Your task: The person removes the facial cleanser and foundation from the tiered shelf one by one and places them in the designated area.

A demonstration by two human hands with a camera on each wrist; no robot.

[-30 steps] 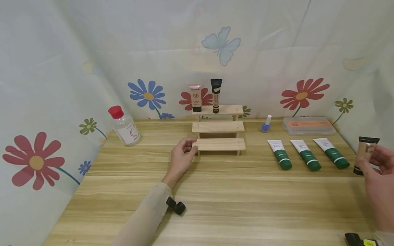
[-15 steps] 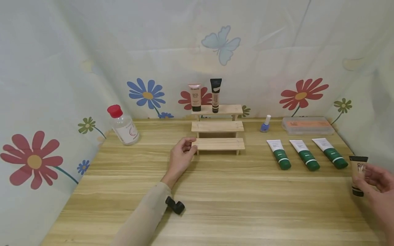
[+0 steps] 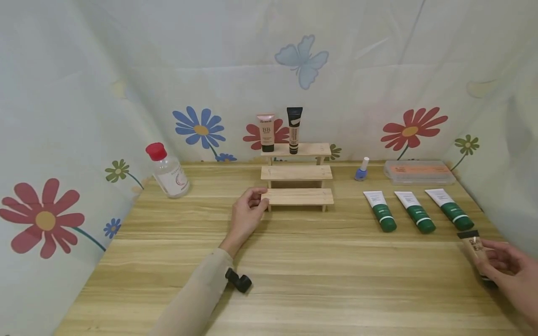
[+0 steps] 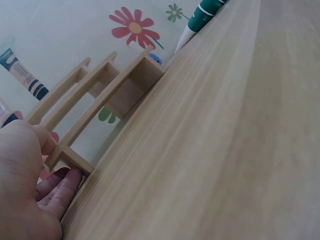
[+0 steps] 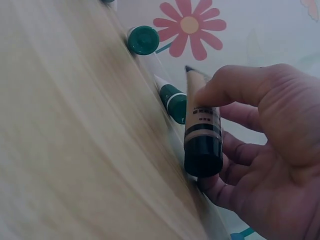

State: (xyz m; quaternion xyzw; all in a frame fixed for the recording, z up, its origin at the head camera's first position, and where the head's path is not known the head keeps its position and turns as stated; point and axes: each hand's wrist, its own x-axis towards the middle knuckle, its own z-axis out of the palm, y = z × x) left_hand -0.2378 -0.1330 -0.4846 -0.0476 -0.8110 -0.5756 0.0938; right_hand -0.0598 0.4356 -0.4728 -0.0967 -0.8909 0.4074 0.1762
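Wooden rack (image 3: 296,196), three steps, on the table (image 3: 294,280). Left hand (image 3: 248,210) at the rack's left end, thumb and fingers gripping the lowest step's edge. Right hand (image 3: 510,270) well to the right of the rack and nearer the person, holding the tan tube (image 3: 476,251) in a narrow pinch, thumb against fingers. Tube tilted, black cap end low; can't tell if cap touches table. Rack's top step: pink tube (image 3: 266,133) upright toward the left end, slim tube (image 3: 294,133) upright near the middle, not touching. Right of rack: three green tubes (image 3: 415,212) lying in a row, apart, caps toward the person; polish (image 3: 362,169) upright, level with the middle step; clear case (image 3: 419,172) farther right. Left of rack: red-capped bottle (image 3: 170,172). Behind rack: flowered curtain (image 3: 357,70).
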